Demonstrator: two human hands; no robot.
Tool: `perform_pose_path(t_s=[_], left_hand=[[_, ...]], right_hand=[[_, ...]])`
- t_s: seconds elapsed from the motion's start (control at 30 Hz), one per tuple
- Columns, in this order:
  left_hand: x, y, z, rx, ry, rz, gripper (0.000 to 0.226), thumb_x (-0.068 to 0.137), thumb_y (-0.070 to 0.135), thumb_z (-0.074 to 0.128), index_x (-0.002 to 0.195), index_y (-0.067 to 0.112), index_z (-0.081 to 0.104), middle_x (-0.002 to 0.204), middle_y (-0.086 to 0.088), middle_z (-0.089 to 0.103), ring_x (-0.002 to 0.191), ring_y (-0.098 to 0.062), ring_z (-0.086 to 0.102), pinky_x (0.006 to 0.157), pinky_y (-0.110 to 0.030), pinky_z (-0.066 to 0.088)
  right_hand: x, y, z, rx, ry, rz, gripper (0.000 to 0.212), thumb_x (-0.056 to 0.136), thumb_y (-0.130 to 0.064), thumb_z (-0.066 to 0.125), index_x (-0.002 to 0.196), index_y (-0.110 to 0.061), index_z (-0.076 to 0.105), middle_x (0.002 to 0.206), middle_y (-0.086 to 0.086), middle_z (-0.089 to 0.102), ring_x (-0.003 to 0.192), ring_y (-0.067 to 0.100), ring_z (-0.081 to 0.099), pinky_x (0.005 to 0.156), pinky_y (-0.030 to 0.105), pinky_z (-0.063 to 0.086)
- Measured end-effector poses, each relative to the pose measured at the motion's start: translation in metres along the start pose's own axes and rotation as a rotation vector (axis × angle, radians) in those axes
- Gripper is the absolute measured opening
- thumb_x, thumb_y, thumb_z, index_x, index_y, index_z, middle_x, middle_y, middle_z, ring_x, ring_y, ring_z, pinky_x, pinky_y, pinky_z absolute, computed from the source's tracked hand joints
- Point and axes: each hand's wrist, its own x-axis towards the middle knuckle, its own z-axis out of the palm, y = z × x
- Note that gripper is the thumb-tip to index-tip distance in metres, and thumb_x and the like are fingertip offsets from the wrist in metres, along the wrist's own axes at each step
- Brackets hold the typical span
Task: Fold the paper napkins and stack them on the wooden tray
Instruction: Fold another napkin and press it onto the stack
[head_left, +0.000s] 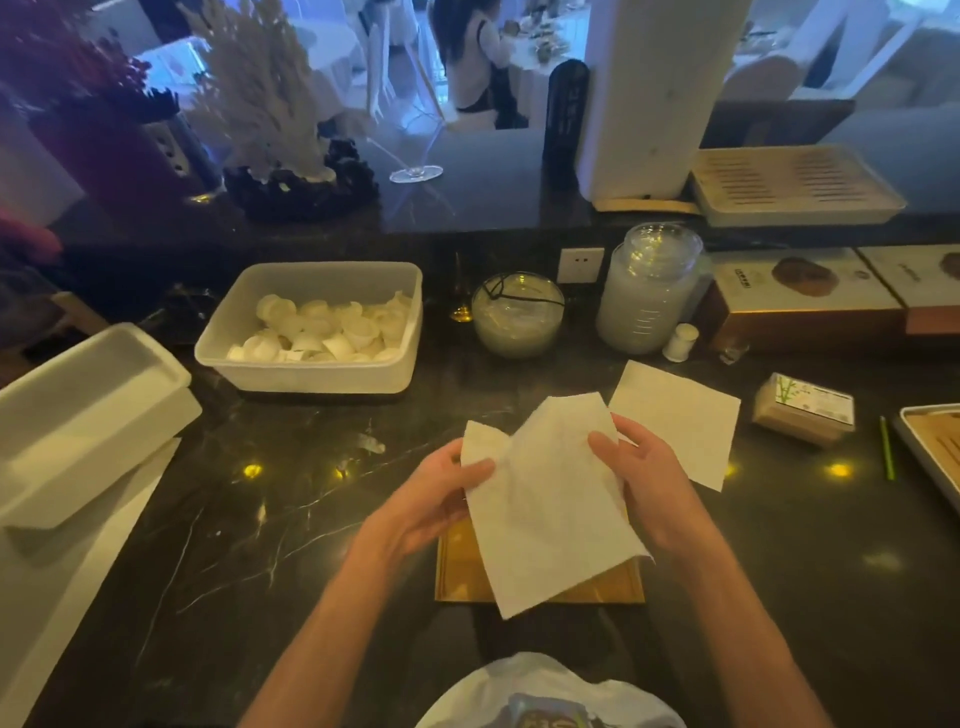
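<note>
Both forearms reach in over the wooden tray (457, 571). Left hand (441, 499) and right hand (641, 478) each keep a closed grip on a side edge of the napkin (550, 499), which is held above the tray. Its long axis runs far-to-near, low corner toward me. Bench (260, 519) spreads wide on the left, and a second napkin (675, 421) lies flat just to the right.

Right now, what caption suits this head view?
Left hand and right hand hold a paper napkin above the wooden tray.
</note>
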Motion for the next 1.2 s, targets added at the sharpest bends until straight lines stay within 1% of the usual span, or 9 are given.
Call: perform_pose_path(t_s=[0.07,0.13,0.27,0.4,0.5,0.57,0.8,0.97,1.2], left_hand=[[0.000,-0.004,0.005,0.000,0.057,0.052,0.047,0.092,0.016,0.072,0.137,0.020,0.057,0.130,-0.008,0.070,0.116,-0.027,0.071,0.086,-0.040,0.062],[-0.001,-0.008,0.006,-0.100,0.083,0.081,0.048,0.094,0.022,0.070,0.139,0.020,0.053,0.126,-0.006,0.072,0.115,-0.027,0.071,0.083,-0.039,0.062],[-0.004,-0.017,-0.003,-0.414,-0.163,0.017,0.050,0.101,0.040,0.056,0.146,0.017,0.052,0.147,-0.014,0.058,0.134,-0.035,0.056,0.100,-0.049,0.054],[-0.004,-0.037,-0.003,-0.088,-0.054,-0.026,0.050,0.095,0.027,0.070,0.141,0.022,0.052,0.138,-0.008,0.064,0.124,-0.030,0.065,0.095,-0.046,0.058],[-0.004,-0.036,0.000,-0.003,0.045,-0.061,0.047,0.087,0.027,0.077,0.130,0.026,0.059,0.127,-0.004,0.071,0.113,-0.024,0.072,0.086,-0.043,0.063],[-0.004,-0.030,0.000,0.008,0.060,-0.050,0.039,0.089,0.034,0.074,0.126,0.025,0.063,0.122,-0.002,0.074,0.110,-0.022,0.074,0.082,-0.041,0.063],[-0.010,-0.015,0.001,0.108,0.054,0.007,0.026,0.098,0.031,0.064,0.119,0.018,0.070,0.118,-0.004,0.077,0.110,-0.023,0.074,0.085,-0.039,0.063],[-0.017,-0.014,-0.001,0.186,0.079,0.081,0.026,0.094,0.014,0.069,0.120,0.019,0.071,0.120,0.001,0.076,0.113,-0.019,0.072,0.095,-0.045,0.060],[-0.028,-0.004,-0.004,0.264,0.153,0.201,0.032,0.097,0.001,0.061,0.095,0.028,0.079,0.096,0.013,0.080,0.099,-0.003,0.073,0.073,-0.019,0.061]], right_hand=[[-0.005,0.004,-0.008,-0.009,-0.033,0.034,0.043,0.087,-0.063,0.061,0.125,-0.044,0.060,0.121,-0.012,0.070,0.108,0.021,0.071,0.093,0.052,0.057],[-0.010,0.006,-0.014,0.002,-0.101,0.053,0.043,0.088,-0.063,0.059,0.123,-0.039,0.063,0.114,-0.012,0.074,0.102,0.018,0.074,0.084,0.043,0.060],[-0.013,0.016,-0.016,0.066,-0.112,0.022,0.043,0.088,-0.039,0.069,0.129,-0.029,0.063,0.124,-0.005,0.073,0.112,0.021,0.070,0.093,0.047,0.058],[-0.015,0.023,-0.010,0.122,0.001,0.058,0.025,0.092,-0.036,0.067,0.117,-0.034,0.066,0.115,-0.006,0.074,0.103,0.021,0.070,0.079,0.036,0.063],[-0.016,0.022,-0.016,0.149,-0.125,0.104,0.040,0.091,-0.036,0.065,0.130,-0.026,0.061,0.121,0.001,0.074,0.109,0.023,0.072,0.093,0.051,0.058],[-0.019,0.020,-0.019,0.007,-0.212,0.089,0.042,0.092,-0.036,0.066,0.133,-0.030,0.057,0.124,-0.004,0.072,0.113,0.019,0.070,0.097,0.049,0.056],[-0.022,0.020,-0.022,-0.020,-0.137,0.080,0.035,0.095,-0.020,0.066,0.129,-0.026,0.062,0.116,-0.005,0.076,0.104,0.015,0.074,0.083,0.037,0.061],[-0.022,0.021,-0.023,0.106,-0.077,0.085,0.032,0.095,-0.016,0.065,0.127,-0.022,0.065,0.116,-0.001,0.076,0.106,0.020,0.073,0.091,0.047,0.060],[-0.027,0.020,-0.020,0.046,-0.031,0.037,0.016,0.097,-0.011,0.062,0.109,-0.018,0.071,0.103,-0.003,0.078,0.101,0.016,0.074,0.079,0.034,0.063]])
